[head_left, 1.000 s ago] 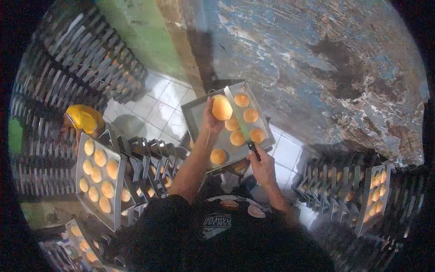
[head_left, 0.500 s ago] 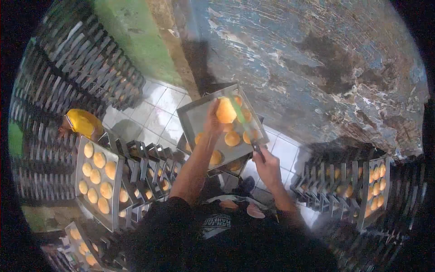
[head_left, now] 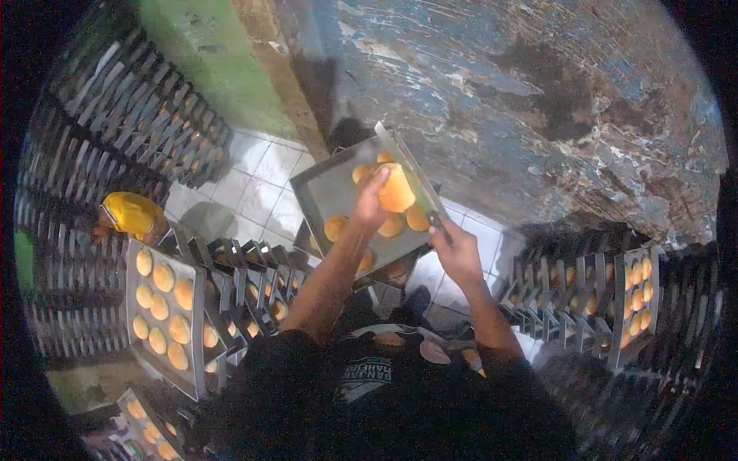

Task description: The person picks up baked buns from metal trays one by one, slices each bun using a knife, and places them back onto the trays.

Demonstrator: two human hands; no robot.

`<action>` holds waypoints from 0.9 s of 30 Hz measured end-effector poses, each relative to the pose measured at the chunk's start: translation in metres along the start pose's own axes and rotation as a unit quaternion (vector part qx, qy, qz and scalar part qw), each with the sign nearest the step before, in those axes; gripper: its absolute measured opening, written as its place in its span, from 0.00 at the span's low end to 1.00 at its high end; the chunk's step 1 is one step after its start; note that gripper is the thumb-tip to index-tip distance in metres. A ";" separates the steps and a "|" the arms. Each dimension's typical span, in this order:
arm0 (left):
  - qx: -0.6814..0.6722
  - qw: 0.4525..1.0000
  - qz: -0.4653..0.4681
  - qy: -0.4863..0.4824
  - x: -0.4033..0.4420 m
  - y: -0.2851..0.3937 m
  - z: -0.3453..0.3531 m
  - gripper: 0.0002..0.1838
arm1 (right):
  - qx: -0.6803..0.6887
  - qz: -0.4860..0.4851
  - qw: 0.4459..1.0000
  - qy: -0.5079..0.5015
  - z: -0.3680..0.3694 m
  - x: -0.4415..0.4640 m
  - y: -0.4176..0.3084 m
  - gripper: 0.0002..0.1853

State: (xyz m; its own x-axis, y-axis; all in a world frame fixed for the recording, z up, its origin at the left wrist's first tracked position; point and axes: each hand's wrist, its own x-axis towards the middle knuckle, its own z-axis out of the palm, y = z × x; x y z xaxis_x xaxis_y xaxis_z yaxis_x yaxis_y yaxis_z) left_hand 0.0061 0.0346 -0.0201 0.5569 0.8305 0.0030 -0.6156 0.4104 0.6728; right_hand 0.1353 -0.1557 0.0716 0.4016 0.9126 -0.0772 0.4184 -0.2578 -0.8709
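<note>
A round golden bun (head_left: 397, 190) is held up over a metal baking tray (head_left: 314, 215), gripped by my left hand (head_left: 370, 206) with the thumb on its near side. My right hand (head_left: 459, 252) is wrapped around the dark handle of a long knife (head_left: 405, 158). Its blade slants up and left along the bun's right side; whether it has entered the bun I cannot tell. More buns (head_left: 336, 227) lie in the tray below both hands, some partly hidden by my left hand and forearm.
Stacked trays of buns stand at left (head_left: 161, 307) and right (head_left: 636, 300). A person in a yellow top (head_left: 132, 215) is at the far left, near tall stacks of trays (head_left: 146, 100). A worn, peeling wall (head_left: 538, 100) rises ahead, above white floor tiles (head_left: 257, 173).
The knife blade has swung up and left, its tip now near the tray's far corner. The bun has shifted slightly right and tilted in my left hand.
</note>
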 end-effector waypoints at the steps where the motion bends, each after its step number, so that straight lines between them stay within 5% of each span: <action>1: 0.001 1.000 0.004 -0.002 0.003 0.009 -0.005 0.17 | 0.000 -0.004 1.000 0.001 0.000 -0.004 0.004 0.21; 4: -0.006 0.999 -0.044 0.009 0.000 0.031 -0.010 0.19 | 0.020 -0.091 0.995 0.027 0.007 -0.025 0.028 0.22; 7: 0.045 0.999 -0.031 0.001 -0.012 0.012 0.005 0.19 | -0.058 -0.016 0.998 0.013 0.002 -0.005 0.010 0.22; 12: 0.078 0.996 -0.046 0.002 0.001 0.038 -0.021 0.21 | -0.040 -0.119 0.992 0.024 -0.003 -0.020 0.020 0.21; 15: 0.075 0.994 -0.048 0.058 -0.015 0.020 0.004 0.21 | -0.014 -0.024 1.000 -0.006 0.005 -0.018 0.012 0.21; 22: 0.089 0.994 -0.056 -0.018 -0.003 0.031 -0.019 0.26 | -0.035 -0.079 0.996 0.014 0.009 -0.030 0.015 0.20; 27: 0.088 0.995 -0.049 -0.003 -0.005 0.017 -0.005 0.20 | -0.090 -0.033 0.995 -0.028 0.007 0.001 0.006 0.22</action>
State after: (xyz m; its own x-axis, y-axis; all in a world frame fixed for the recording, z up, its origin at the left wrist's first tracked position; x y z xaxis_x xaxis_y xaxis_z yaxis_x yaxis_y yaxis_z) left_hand -0.0095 0.0389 -0.0122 0.6132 0.7873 -0.0643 -0.4514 0.4160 0.7895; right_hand 0.1327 -0.1542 0.0634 0.3243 0.9444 -0.0548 0.5835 -0.2453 -0.7742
